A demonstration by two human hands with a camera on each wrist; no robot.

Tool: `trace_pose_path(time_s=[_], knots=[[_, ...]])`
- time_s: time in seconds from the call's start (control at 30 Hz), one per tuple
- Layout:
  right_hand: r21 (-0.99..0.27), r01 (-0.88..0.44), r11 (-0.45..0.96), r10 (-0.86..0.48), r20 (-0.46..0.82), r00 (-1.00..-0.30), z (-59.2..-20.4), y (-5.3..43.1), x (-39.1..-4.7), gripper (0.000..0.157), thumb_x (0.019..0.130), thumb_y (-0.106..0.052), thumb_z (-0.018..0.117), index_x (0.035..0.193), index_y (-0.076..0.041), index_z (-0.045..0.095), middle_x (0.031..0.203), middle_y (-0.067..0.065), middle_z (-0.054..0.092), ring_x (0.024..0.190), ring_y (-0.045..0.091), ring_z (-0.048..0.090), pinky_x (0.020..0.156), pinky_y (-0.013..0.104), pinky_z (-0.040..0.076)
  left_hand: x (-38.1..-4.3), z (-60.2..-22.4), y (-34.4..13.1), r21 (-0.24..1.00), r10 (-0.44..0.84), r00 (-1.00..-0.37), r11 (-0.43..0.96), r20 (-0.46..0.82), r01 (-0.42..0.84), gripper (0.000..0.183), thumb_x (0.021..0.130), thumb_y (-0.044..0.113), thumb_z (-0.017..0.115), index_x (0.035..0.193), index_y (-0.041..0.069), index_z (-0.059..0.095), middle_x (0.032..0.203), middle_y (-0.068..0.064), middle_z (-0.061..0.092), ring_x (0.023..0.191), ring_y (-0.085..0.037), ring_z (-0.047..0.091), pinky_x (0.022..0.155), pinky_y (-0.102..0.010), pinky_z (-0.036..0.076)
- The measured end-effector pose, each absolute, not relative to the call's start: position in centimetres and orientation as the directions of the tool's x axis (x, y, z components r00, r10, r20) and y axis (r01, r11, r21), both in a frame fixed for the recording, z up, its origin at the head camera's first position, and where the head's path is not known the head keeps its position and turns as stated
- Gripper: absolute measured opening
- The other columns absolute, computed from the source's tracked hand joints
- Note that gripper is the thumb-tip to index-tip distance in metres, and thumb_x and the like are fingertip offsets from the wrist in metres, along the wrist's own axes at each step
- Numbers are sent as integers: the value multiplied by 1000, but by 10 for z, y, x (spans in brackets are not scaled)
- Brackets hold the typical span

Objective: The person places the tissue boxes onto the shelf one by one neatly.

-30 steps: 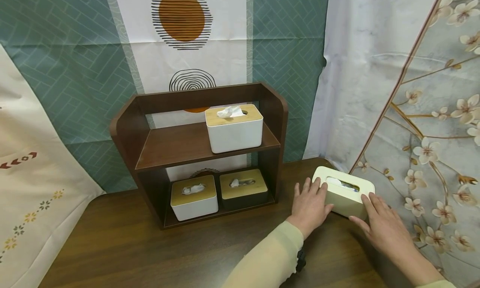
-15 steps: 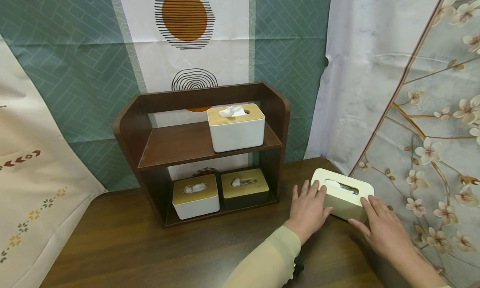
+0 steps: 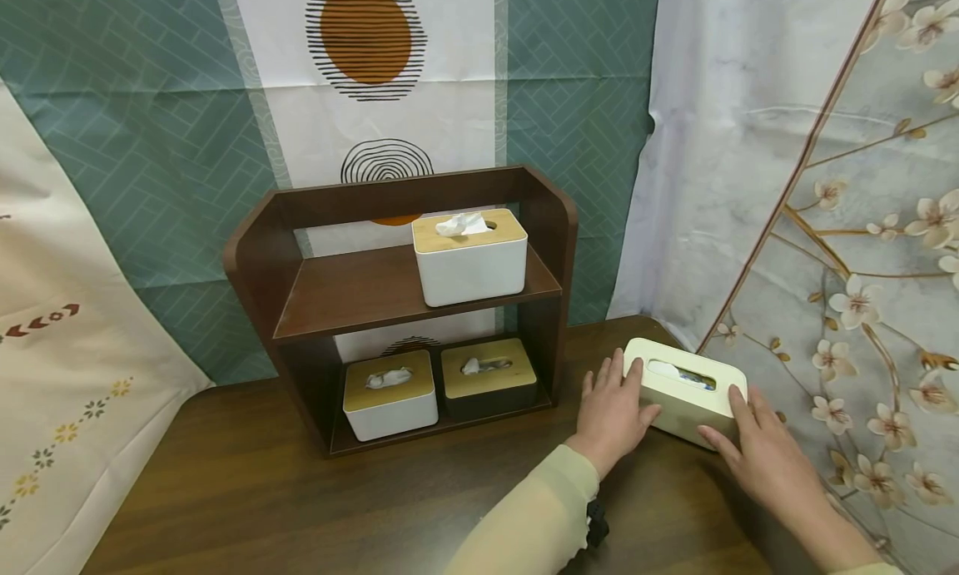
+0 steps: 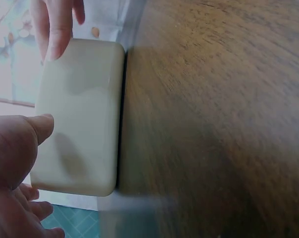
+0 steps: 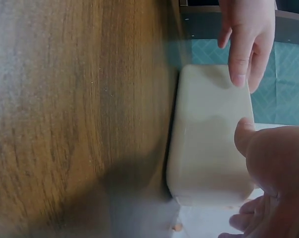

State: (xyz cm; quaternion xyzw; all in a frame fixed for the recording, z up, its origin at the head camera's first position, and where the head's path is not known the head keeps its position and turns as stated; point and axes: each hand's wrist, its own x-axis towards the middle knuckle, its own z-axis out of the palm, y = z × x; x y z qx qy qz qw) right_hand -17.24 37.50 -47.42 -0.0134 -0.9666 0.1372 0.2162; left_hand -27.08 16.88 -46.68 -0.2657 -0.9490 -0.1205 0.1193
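Note:
A pale cream tissue box (image 3: 693,392) sits at the right of the table, a slot with tissue in its top. At its left end my left hand (image 3: 610,413) holds it, thumb against the front face, fingers along the end. My right hand (image 3: 775,458) grips the right end the same way. The left wrist view shows the left thumb (image 4: 43,128) on the smooth front face, and the right wrist view the right thumb (image 5: 246,134). A thin dark line runs under the box's lower edge. Its far side is hidden.
Left of the hands stands a brown two-tier shelf (image 3: 360,284). A white tissue box with a wooden lid (image 3: 472,263) is on its upper tier; a white one (image 3: 391,396) and a dark one (image 3: 490,379) fill the lower. A flowered curtain (image 3: 847,309) borders the table's right side.
The cream tissue box has shifted and turned slightly, its right front corner coming a little nearer, and the fingers of both hands have moved slightly in on its ends.

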Motion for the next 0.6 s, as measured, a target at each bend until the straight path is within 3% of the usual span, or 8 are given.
trace_pose_path(time_s=[0.3,0.6], knots=[[-340,2,941,129,351,-927,-474,376,-177,82,113,-42,65,163,14,33,155,57,30,135,78,38,95,88,40,-274,-467,169,238,456,-843,818,285,523,75,107,58,67,170,25,44,175,-8,41,159,-21,42,127,-43,37],[-365,15,931,138,313,-940,-472,375,-180,83,115,-42,61,162,19,29,154,58,28,136,77,38,97,87,40,-275,-468,171,257,444,-850,819,284,513,74,107,56,70,169,24,47,171,-4,46,156,-21,46,126,-42,38]])
